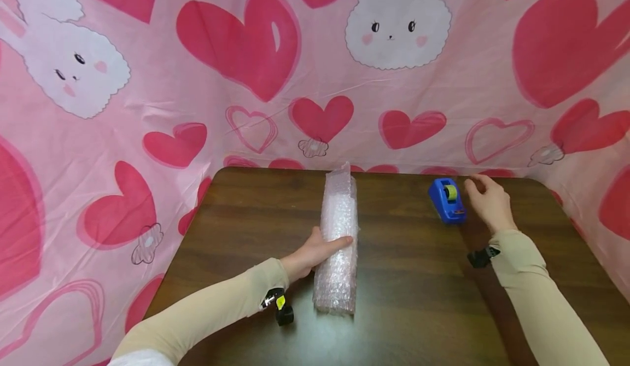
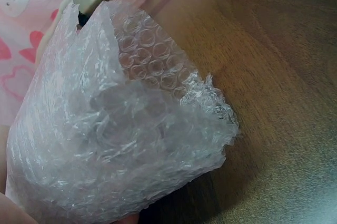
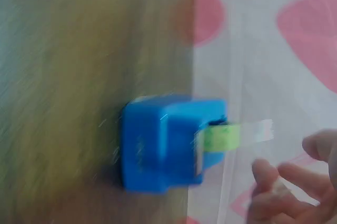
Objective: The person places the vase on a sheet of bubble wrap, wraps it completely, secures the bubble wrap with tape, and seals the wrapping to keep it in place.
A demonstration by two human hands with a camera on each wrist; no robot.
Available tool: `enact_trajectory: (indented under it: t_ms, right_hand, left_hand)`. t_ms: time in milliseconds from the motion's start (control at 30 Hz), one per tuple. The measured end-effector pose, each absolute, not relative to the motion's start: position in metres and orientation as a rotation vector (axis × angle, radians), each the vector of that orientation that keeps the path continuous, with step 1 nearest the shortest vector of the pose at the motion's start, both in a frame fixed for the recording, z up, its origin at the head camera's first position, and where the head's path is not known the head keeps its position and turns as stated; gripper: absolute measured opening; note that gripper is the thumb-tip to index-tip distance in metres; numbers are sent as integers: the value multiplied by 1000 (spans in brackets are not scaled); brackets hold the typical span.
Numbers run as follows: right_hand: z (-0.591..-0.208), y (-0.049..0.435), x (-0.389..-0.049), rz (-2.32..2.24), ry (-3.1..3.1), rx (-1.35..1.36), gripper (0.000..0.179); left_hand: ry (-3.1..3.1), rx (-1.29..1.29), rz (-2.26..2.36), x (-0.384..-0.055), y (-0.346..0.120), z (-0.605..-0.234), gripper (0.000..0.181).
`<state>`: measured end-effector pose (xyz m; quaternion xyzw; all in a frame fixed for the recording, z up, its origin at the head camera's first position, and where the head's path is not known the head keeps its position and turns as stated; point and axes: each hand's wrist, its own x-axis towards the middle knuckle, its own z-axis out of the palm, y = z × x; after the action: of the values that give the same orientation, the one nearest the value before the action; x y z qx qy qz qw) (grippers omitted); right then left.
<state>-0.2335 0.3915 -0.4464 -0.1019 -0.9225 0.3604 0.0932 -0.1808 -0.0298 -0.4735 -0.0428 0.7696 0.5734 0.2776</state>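
Hugging its middle, probably the best spot, we held the light-looking, squashy-looking bubble wrap (image 1: 337, 285) in our left fingers (image 1: 338, 243), left of the tape holder (image 1: 441, 204); our right fingers (image 1: 487, 182), apart and empty, hung beside the holder.

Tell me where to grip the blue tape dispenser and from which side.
Probably pinch the blue tape dispenser across its long sides, from above on the right: it stands upright, its tape roll is exposed on top, and the right hand is to its right.
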Motion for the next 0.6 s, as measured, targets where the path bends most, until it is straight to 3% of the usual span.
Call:
enact_trajectory:
  t_ms: [167,400,600]
  right_hand:
    - [-445,397,-247,1324,-2829,-248,64]
    - [-454,397,-262,1097,-2972,-200,61]
    - [-460,395,-264,1158,-2927,-213,57]
  left_hand:
    - [2070,-115,1539,-180,-29,-475,124]
    - [2074,-130,1531,-180,-29,-475,124]
    - [2073,-129,1537,-181,-28,-475,124]
